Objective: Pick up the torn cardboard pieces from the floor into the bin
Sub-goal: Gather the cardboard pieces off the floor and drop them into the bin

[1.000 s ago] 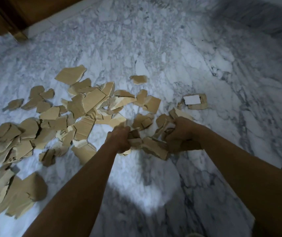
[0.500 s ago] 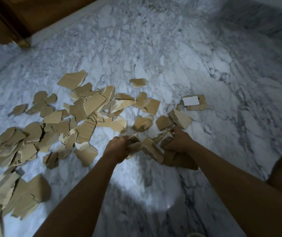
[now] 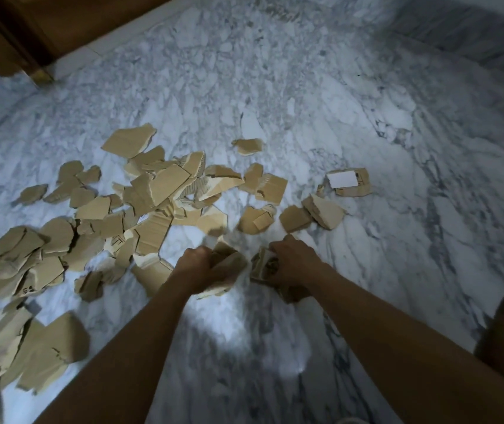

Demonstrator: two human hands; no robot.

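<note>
Matt brown cardboard pieces (image 3: pixel 158 191) on glossy veined marble floor (image 3: pixel 305 87).

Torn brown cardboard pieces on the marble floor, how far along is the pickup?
Early. Nothing shows as binned, and no bin is in view. In hand: the left hand grips a crumpled brown cardboard scrap, and the right hand clutches another wad. Left: most torn brown cardboard pieces still litter the white marble floor, including the white-labelled piece.

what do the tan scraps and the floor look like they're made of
Tan scraps: likely corrugated cardboard, matte; ragged torn edges, and fluted ribbing shows on one piece.
Floor: looks like polished marble or marble-look tile, white with grey veining and a glossy light reflection near the person.
</note>
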